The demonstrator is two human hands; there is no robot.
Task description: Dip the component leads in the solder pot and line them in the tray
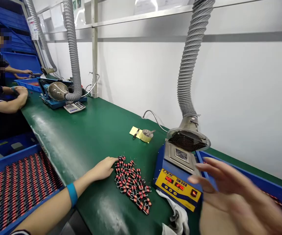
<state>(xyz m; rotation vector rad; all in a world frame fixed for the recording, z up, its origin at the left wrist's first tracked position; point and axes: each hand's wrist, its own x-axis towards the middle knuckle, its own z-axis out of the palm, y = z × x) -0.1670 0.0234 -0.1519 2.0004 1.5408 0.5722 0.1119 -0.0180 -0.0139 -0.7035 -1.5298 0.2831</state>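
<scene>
My left hand [104, 168] lies on the green bench top [92, 130], its fingertips touching the near edge of a pile of small red and black wound coils [131, 184]. The fingers are partly curled and hold nothing that I can see. A blue band sits on that wrist. My right hand [231, 191] hovers blurred in front of the blue and yellow solder pot [180, 173], fingers stretched out and apart, holding nothing.
A grey fume hose [192, 65] drops to a hood over the pot. A white cloth [177, 212] lies below it. Blue trays of coils sit at lower left [18, 186] and right [265, 189]. A tape roll [146, 135], calculator [74, 107] and two seated people [1, 98] are farther along.
</scene>
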